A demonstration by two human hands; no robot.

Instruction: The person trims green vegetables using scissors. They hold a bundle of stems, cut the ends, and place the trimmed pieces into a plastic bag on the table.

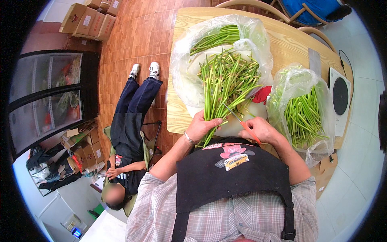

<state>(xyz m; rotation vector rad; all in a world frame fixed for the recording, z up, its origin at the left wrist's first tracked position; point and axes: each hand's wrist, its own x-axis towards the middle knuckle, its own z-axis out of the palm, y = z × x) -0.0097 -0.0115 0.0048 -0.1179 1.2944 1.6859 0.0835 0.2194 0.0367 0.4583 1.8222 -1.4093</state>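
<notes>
My left hand (203, 126) is closed around a bundle of long green garlic scapes (215, 90), whose lower ends stick out below my fist. In my right hand (259, 129) is a pair of scissors (245, 125) with orange handles. Its blades point up and left, touching or very near the right side of the bundle. Behind the bundle lies a heap of cut green pieces (242, 68). Further back, long scapes (216, 39) rest in a clear plastic bag (186, 57). To the right, a second plastic bag (302, 78) holds more green stems (304, 118).
A red cloth or bag (262, 94) lies between the two bags on the wooden table (281, 36). An induction cooker (340, 93) with a cord stands at the right edge. At left, another person (127, 145) reclines on a chair near a glass-door fridge (48, 99). Cardboard boxes (90, 22) are stacked behind.
</notes>
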